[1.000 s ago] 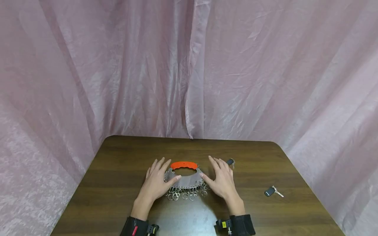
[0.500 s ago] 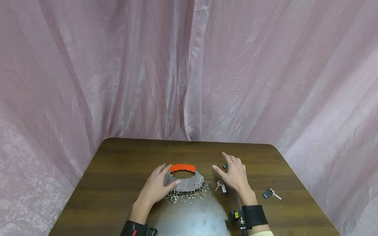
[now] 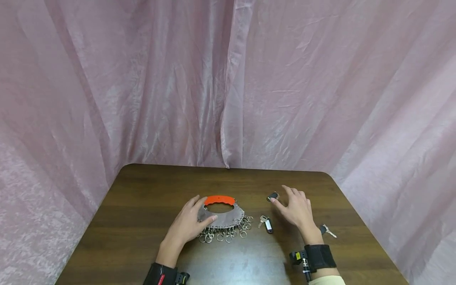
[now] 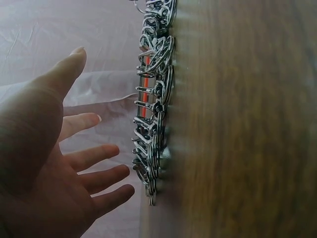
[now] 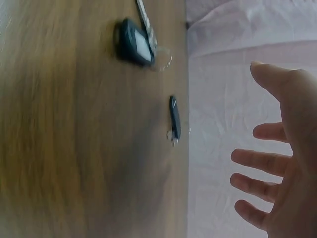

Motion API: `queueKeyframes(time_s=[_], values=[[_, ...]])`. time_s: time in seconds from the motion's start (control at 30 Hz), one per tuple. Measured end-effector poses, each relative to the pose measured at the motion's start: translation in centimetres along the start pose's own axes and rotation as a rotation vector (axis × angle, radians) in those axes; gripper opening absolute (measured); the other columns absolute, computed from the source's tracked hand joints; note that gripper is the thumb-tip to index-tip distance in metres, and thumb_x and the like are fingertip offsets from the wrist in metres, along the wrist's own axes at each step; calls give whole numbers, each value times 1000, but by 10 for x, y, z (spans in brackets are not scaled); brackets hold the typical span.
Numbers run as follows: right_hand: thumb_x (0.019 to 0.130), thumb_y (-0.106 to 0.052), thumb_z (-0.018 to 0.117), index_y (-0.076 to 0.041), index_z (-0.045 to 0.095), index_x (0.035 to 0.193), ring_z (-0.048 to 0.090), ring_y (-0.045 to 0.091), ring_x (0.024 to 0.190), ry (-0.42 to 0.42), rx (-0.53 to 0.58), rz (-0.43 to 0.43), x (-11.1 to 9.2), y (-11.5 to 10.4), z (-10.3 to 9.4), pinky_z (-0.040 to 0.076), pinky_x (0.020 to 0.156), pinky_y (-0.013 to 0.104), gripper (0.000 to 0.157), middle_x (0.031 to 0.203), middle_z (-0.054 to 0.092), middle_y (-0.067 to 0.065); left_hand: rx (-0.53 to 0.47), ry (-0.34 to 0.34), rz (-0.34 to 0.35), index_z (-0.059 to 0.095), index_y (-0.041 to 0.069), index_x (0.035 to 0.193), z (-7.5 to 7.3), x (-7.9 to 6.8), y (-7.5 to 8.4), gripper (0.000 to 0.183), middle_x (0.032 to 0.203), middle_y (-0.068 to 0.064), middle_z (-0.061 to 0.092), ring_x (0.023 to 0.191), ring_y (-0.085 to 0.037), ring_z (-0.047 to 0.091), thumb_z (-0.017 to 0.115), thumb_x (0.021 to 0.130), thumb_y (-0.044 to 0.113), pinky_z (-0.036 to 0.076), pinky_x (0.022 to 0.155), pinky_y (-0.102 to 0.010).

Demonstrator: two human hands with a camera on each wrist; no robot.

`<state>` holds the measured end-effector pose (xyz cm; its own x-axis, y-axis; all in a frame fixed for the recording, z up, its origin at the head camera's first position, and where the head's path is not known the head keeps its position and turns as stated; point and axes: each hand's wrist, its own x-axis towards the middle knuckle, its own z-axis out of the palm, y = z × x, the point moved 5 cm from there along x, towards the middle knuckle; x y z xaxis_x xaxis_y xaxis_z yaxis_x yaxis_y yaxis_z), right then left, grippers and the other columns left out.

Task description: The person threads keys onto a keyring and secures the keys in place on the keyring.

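A metal key-holder plate (image 3: pixel 223 220) with an orange grip (image 3: pixel 219 200) lies on the table, with many clips and rings (image 4: pixel 154 114) along its curved edge. My left hand (image 3: pixel 185 221) hovers at its left side, fingers spread and holding nothing; in the left wrist view the fingertips look apart from the rings. Over the table's right part, my right hand (image 3: pixel 298 209) has its fingers extended and grips nothing. Its thumb is nearest the far key with a dark tag (image 3: pixel 273 196). Another key with a white-labelled dark tag (image 3: pixel 268 226) lies between plate and right hand.
A third key (image 3: pixel 330 231) lies beyond the right wrist, its dark tag partly covered by the arm. The brown wooden table (image 3: pixel 160 180) ends at a far edge before a pink curtain (image 3: pixel 178 99).
My right hand has moved rightwards away from the plate, uncovering the white-labelled tag and its key. My left hand has stayed almost in place.
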<state>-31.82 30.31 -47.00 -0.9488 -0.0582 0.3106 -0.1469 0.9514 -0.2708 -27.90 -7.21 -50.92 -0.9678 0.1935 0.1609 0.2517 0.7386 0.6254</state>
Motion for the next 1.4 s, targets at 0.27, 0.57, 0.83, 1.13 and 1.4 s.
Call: queueKeyframes(time_s=[0.27, 0.57, 0.83, 1.13, 1.4], values=[[98, -63, 66, -4, 56, 149, 53, 52, 129, -3, -36, 22, -13, 20, 1, 46, 91, 68, 79, 142, 60, 28, 8, -10, -5, 46, 17, 161, 0, 1, -2, 83, 166, -21, 36, 150, -46, 39, 72, 95, 61, 39, 112, -68], [99, -60, 67, -2, 58, 146, 54, 54, 125, -6, -55, 56, -26, 43, -3, 46, 87, 69, 75, 140, 61, 30, 12, -2, 11, 47, 17, 160, 1, -1, 1, 81, 165, -22, 38, 149, -46, 40, 72, 96, 60, 39, 113, -67], [100, -58, 66, 0, 57, 147, 53, 55, 125, -17, -59, 77, -36, 55, -7, 46, 88, 70, 75, 141, 58, 33, 37, 11, 17, 48, 16, 159, -2, -3, 0, 81, 164, -23, 39, 148, -46, 41, 72, 96, 60, 40, 112, -67], [101, -62, 63, 1, 57, 146, 53, 56, 124, -33, -68, 93, -41, 66, -9, 47, 86, 70, 78, 138, 59, 33, 26, 14, 33, 50, 14, 157, 1, -3, 5, 79, 161, -24, 42, 146, -48, 43, 76, 95, 55, 41, 111, -68], [102, -60, 62, 5, 58, 143, 54, 60, 118, -68, -84, 115, -50, 85, -15, 49, 82, 71, 77, 134, 61, 35, 18, 0, 21, 52, 13, 156, 4, -2, 8, 80, 163, -21, 42, 147, -47, 42, 74, 95, 58, 39, 112, -68]])
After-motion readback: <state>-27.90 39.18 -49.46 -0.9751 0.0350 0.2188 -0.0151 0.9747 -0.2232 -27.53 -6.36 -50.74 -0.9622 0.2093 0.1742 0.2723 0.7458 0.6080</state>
